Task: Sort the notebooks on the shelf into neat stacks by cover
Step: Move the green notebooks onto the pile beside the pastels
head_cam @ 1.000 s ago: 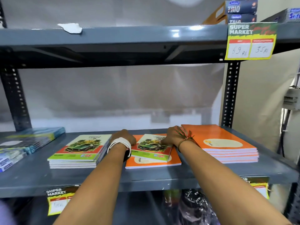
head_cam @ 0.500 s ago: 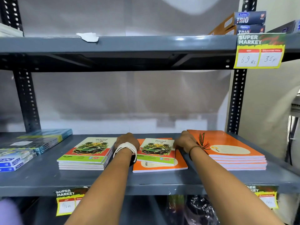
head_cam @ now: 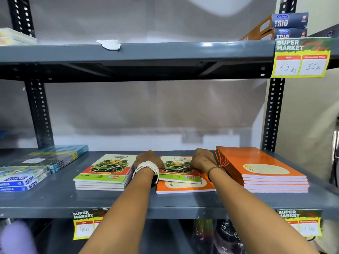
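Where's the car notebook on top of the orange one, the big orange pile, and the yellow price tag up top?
Car notebook point(head_cam: 180, 171): head view, middle of its cover.
Orange pile point(head_cam: 256, 167): head view, top notebook's cover.
Yellow price tag point(head_cam: 300, 66): head view, between its two white price boxes.

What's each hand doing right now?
Left hand: fingers on the car-cover notebook left edge; grip hidden.
Right hand: fingers on its right edge; grip hidden.
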The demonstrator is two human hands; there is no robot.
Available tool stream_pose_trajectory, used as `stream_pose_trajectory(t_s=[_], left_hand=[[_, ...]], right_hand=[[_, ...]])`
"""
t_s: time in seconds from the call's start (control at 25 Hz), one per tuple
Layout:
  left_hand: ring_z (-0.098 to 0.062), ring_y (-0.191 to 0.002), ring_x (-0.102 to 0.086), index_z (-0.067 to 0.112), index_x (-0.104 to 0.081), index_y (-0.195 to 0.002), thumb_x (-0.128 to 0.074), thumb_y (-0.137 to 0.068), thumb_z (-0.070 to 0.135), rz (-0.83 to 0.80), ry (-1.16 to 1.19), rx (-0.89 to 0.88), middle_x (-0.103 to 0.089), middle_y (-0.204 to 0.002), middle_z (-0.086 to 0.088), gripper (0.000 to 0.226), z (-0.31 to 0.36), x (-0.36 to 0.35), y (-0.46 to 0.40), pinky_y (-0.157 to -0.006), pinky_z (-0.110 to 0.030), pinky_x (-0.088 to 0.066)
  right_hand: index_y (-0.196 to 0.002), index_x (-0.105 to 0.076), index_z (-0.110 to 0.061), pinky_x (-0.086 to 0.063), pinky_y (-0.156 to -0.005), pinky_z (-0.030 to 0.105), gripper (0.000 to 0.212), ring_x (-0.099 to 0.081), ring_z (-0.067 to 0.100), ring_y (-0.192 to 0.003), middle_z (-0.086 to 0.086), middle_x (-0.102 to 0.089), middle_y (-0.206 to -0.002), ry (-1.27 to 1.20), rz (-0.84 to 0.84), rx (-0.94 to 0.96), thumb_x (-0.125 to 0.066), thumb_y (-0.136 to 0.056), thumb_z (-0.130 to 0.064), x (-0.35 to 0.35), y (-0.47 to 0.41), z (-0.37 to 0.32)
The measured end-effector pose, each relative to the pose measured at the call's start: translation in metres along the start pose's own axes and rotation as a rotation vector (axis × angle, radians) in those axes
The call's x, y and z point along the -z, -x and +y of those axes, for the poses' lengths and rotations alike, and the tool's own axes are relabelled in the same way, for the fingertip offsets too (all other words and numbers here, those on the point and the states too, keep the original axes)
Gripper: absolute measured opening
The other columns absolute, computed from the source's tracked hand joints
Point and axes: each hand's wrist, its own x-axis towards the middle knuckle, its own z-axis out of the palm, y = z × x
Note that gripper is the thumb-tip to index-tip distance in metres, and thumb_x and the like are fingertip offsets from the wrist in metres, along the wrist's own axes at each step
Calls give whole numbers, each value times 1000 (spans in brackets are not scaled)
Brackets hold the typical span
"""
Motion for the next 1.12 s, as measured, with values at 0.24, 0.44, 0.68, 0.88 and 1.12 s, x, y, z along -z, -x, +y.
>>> stream_pose_trajectory(t_s=[0.24, 0.44, 0.68, 0.88, 1.12], left_hand=[[-24, -45, -50, 8, -46, -54, -72, -83, 27, -186, 562, 113, -47, -35, -5, 43, -21, 21, -12, -64, -28, -40], [-17, -36, -42, 9, -46, -55, -73, -83, 25, -72, 636, 166, -44, -26, 0, 41, -73, 70, -21, -48, -23, -35], [-29, -118, -58, -6, -64, -111, -68, -87, 34, 73, 391, 226, -63, -117, -17, 47, -149, 117, -20, -91, -33, -47], [-31, -125, -55, 1, -54, -132, -70, -82, 44, 111, 111, 293, -55, -139, -14, 68, -188, 115, -28, -99, -35, -45], [-30, -120, -58, 3, -57, -128, -71, -80, 45, 99, 77, 284, -59, -134, -13, 65, -203, 100, -33, -97, -34, -45]], right_hand=[[-101, -62, -10, -59, -73, 33, 39, -67, 28, -101, 14, -68, -112, -361, -70, -59, -81, -70, -23, -8, -1, -2], [-76, -46, -8, -55, -49, 25, 29, -65, 26, -74, 20, -63, -91, -1026, -176, -76, -69, -81, 8, -25, 3, -46], [-91, -55, -2, -51, -38, 17, 27, -61, 18, -67, 13, -58, -79, -1148, -353, 3, -69, -77, 16, -62, 15, -122], [-90, -56, -3, -48, -36, 14, 27, -60, 11, -53, 17, -59, -88, -1094, -390, 8, -72, -76, 13, -94, 22, -153], [-85, -57, -2, -56, -42, 20, 30, -65, 25, -77, 17, -60, -88, -1037, -376, 22, -74, -70, 17, -95, 19, -153]])
